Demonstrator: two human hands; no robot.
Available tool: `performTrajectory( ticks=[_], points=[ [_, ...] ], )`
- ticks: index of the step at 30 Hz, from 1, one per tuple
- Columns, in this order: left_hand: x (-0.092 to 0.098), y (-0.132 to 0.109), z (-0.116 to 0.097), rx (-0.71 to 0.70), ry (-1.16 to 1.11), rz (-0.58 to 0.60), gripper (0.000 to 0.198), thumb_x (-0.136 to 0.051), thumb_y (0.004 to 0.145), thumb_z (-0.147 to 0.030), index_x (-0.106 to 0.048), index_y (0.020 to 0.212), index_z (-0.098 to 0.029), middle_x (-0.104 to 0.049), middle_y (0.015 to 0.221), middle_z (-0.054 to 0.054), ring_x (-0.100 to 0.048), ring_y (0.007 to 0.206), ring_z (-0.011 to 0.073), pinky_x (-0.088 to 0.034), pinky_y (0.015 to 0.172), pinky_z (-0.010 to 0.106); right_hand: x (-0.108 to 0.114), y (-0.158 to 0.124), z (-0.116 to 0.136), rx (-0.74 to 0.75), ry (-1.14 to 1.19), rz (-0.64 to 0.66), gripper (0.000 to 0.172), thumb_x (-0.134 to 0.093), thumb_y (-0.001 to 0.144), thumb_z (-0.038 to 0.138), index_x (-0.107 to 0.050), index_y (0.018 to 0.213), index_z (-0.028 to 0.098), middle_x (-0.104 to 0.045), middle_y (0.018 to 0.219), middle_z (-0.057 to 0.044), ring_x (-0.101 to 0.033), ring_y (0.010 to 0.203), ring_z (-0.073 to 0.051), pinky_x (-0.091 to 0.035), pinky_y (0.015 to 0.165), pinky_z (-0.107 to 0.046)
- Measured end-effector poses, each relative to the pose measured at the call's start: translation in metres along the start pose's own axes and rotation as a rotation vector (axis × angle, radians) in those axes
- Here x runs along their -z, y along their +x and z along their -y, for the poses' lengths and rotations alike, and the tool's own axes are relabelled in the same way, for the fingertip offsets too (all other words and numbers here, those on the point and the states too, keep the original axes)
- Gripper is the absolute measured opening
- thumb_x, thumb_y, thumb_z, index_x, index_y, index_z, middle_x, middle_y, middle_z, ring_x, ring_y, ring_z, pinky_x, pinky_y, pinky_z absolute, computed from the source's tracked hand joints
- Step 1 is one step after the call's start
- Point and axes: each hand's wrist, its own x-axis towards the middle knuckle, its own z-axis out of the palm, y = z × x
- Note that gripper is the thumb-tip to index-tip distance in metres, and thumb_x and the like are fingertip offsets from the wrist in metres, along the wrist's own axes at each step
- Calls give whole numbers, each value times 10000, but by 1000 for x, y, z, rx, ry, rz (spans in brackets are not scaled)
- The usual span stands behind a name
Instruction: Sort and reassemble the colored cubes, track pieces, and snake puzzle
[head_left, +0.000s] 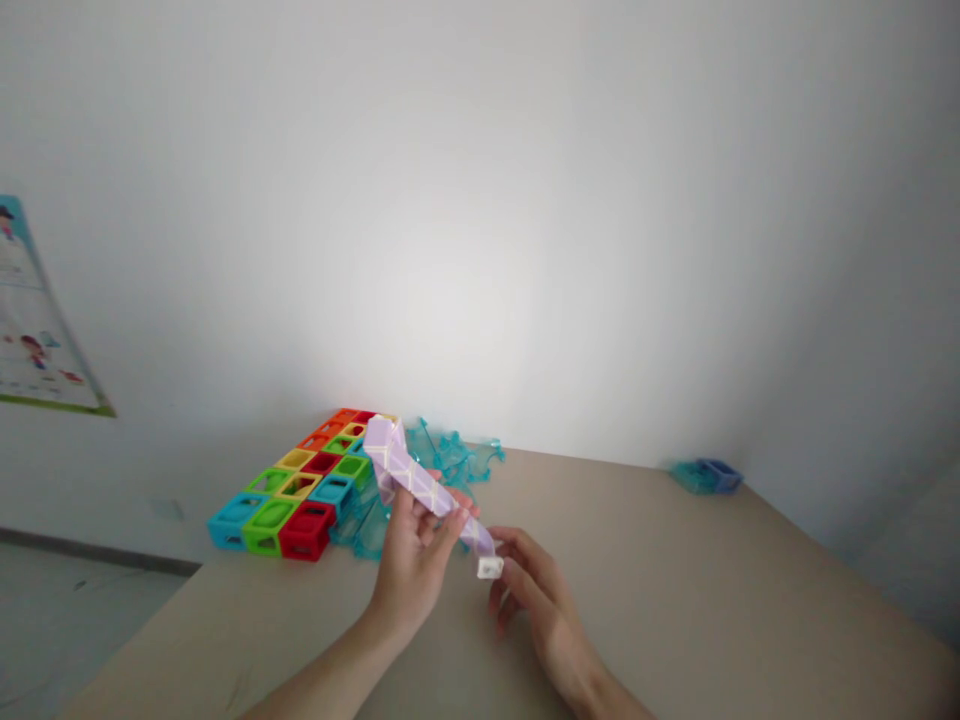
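A lilac and white folding snake puzzle [421,488] is held above the table, slanting from upper left to lower right. Its far end is bent into a compact block, while the near end shows a white face. My left hand [414,552] is closed around the middle of the puzzle, thumb along its side. At the lower end, my right hand [531,590] pinches the last segment beside the white face between thumb and index finger. Some of the right fingertips are hidden behind the puzzle.
Colourful open-sided toy cubes [304,488] lie in rows at the left of the table [675,600]. Translucent teal plastic pieces [450,458] are heaped beside them. A blue piece [720,475] sits near the back right edge. A wall stands behind, with a poster [41,320] at left.
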Motion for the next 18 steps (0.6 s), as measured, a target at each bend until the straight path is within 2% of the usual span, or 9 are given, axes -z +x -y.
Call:
performTrajectory(
  ticks=[2,4,7,9,12,14,18],
  points=[
    [1,-1,2,-36,66,15,515,-722,762,-327,-429,1172,-223,-685,898,36,-698,850,201,-554,772,302,4,0,2,23,-186,-15,290,-555,832,293,-587,1091,167,-574,792,-10,-555,630,-125,-437,498,-213],
    [3,-2,6,-73,143,23,502,-685,799,-320,-410,1208,-224,-680,916,39,-693,843,186,-557,753,288,4,-1,5,33,-331,-8,316,-562,794,209,-589,1108,180,-601,813,-9,-554,646,-121,-431,527,-209],
    [7,-3,13,-144,272,87,446,-638,841,-286,-420,1225,-223,-669,935,42,-682,846,173,-555,771,292,-4,-1,9,35,-473,8,339,-604,794,257,-593,1126,188,-638,818,-13,-566,643,-127,-434,560,-222],
    [10,-5,17,-183,365,169,401,-625,848,-276,-457,1208,-218,-667,941,49,-676,863,182,-554,786,305,-10,-1,11,25,-549,-18,288,-606,809,314,-626,1058,170,-655,791,-22,-563,613,-128,-423,563,-232],
    [12,-8,21,-200,477,285,294,-621,847,-273,-532,1119,-207,-677,946,64,-669,883,199,-549,797,318,-14,-1,10,-4,-640,-51,158,-554,816,254,-659,862,146,-666,714,-31,-556,588,-129,-383,551,-232],
    [12,-12,21,-209,509,331,227,-620,846,-269,-568,1058,-203,-680,948,69,-661,887,202,-535,812,320,-13,-1,9,-22,-672,-31,147,-529,799,202,-664,793,143,-674,697,-32,-561,600,-134,-366,554,-231],
    [7,-18,18,-227,413,282,235,-575,881,-279,-545,1106,-215,-629,909,43,-620,841,169,-501,800,291,-13,-3,8,-41,-631,56,162,-527,790,208,-674,775,142,-670,704,-25,-552,618,-133,-357,550,-222]
  ],
)
